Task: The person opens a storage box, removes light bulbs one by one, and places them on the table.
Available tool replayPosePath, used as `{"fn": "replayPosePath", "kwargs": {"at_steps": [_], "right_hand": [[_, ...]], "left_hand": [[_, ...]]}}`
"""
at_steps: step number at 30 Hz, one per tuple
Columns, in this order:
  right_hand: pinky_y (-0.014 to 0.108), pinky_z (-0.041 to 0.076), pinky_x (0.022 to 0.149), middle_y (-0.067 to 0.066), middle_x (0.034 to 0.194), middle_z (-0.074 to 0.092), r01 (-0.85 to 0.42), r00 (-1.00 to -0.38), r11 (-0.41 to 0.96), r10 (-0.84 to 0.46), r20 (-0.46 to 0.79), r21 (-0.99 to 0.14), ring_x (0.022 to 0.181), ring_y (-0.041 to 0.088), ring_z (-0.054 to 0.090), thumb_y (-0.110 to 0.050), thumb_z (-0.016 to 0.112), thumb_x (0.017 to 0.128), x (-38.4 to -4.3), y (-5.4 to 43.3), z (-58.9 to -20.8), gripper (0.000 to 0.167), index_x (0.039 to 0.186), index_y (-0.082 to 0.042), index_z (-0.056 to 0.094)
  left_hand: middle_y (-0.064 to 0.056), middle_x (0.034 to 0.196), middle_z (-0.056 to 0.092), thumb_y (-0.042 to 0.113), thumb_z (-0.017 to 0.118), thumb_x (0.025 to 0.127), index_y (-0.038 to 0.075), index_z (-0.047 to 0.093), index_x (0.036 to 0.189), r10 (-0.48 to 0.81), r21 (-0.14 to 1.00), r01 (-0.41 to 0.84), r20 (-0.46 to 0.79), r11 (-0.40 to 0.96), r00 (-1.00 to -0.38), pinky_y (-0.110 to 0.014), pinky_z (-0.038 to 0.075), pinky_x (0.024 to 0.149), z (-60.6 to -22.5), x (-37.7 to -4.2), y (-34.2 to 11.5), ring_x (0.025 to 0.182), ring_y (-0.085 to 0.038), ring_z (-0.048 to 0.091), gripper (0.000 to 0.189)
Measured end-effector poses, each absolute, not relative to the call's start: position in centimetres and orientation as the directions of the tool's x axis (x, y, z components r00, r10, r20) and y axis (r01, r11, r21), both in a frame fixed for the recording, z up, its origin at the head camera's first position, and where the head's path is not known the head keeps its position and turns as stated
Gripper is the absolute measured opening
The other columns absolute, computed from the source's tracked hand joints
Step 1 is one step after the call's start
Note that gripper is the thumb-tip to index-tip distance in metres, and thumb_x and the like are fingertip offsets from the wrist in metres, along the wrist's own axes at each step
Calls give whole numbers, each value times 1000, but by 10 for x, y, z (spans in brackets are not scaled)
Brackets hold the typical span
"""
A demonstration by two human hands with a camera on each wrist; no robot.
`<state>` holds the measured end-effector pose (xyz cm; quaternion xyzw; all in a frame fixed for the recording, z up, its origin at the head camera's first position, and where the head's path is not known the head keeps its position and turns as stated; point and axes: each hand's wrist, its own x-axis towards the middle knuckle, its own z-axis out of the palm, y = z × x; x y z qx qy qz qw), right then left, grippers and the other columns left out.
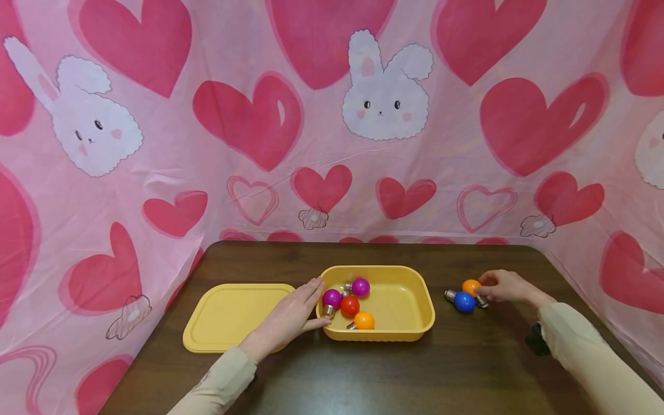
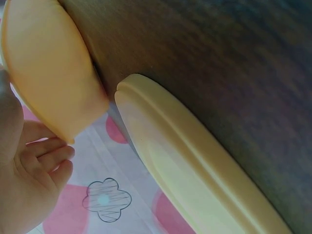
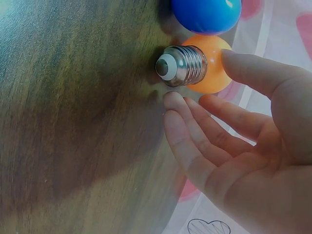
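Note:
A yellow plastic container [image 1: 425,300] holds several small colored light bulbs, among them a red bulb [image 1: 350,306] and a purple bulb [image 1: 361,287]. My left hand [image 1: 290,308] rests against its left rim, fingers extended and thumb near the front corner. Over on the right, an orange bulb [image 3: 214,63] lies on its side with its metal screw base facing the right wrist camera. My right hand [image 3: 243,131] is around this bulb: the thumb tip overlaps it, while the loosely bent fingers are close below. A blue bulb [image 1: 464,302] lies right beside the orange one.
A flat yellow lid [image 1: 233,311] lies left of the container, partly behind my left hand in the head view. The dark wooden table [image 1: 363,380] ends at a pink curtain [image 1: 332,144] with hearts and rabbits.

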<state>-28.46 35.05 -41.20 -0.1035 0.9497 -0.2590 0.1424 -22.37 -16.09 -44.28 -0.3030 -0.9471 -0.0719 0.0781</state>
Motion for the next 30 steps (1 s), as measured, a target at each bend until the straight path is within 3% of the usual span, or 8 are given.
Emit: {"fn": "replayPosePath", "kwargs": {"at_steps": [14,22,30], "right_hand": [[33,62,71,10,89,68,-119,-941,844,-264,-212,-523,77,18,63,-29,67,94,-283,349,-409,51,117,16,56],[24,56,64,7,84,68,-167,-947,859,-276,-163,-484,75,18,62,-27,68,93,-281,349,-400,45,114,12,60],[26,56,68,10,94,71,-210,-949,877,-289,-125,-433,78,15,64,-31,68,92,-281,345,-389,49,117,11,61]], "left_hand": [[-11,157,42,63,54,92,7,40,151,563,80,585,195,807,-803,-44,42,116,-443,-224,-161,145,-27,43,83],[-12,157,43,62,55,92,6,40,151,569,64,592,211,803,-795,-43,42,115,-444,-223,-160,144,-27,44,83],[-13,156,43,61,56,92,5,42,150,575,54,599,224,799,-787,-44,43,114,-445,-224,-161,143,-29,46,82]]}}
